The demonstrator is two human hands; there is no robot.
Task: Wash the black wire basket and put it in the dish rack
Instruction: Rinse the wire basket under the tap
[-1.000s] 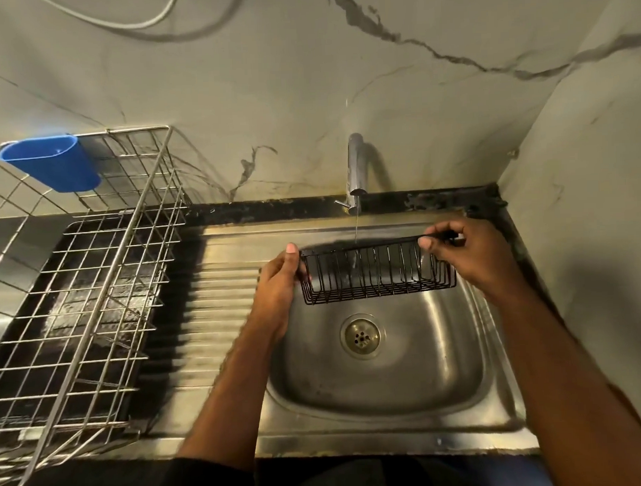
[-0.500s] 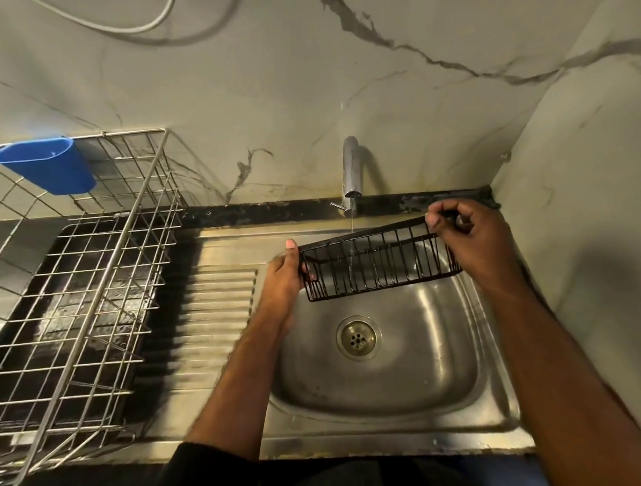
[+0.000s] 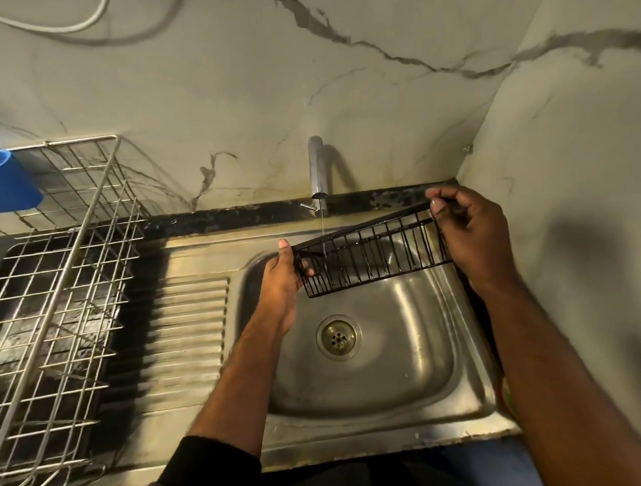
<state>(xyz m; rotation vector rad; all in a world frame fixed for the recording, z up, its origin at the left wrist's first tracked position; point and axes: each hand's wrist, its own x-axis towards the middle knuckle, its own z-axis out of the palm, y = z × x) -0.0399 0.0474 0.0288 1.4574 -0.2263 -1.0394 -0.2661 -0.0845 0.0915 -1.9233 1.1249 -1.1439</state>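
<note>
Hands: both on the black wire basket (image 3: 374,257), one at each short end, centre of frame, above the sink (image 3: 371,393).
Left hand (image 3: 282,280): fingers curled round the basket's lower-left end, thumb up along the end wire; grips it.
Right hand (image 3: 467,234): upper right of centre, fingertips pinching the top rim wire at the raised end.
Basket pose: tilted, right end high, left end low; long side faces the camera, open top turned toward the wall. Probably held that way so water runs along the wires and drains off the low end.
Basket position: in the air over the sink bowl, touching nothing but the hands; not in the rack.
Tap (image 3: 317,170): top centre, against the marble wall; thin stream of water (image 3: 322,228) falls onto the basket's left part, near the left hand.
Drain (image 3: 338,337): below the basket, in the middle of the bowl.
Dish rack (image 3: 59,288): left of frame, on the surface beside the ribbed drainboard (image 3: 188,338); well apart from the basket. No dishes seen in it.
Blue cup holder (image 3: 4,181): hangs on the rack's upper left edge.
Step, judged: rinsing under the tap; transfer left to the rack not yet done.
Risk, judged: wet thin wire, light pinch on the right end could slip.
</note>
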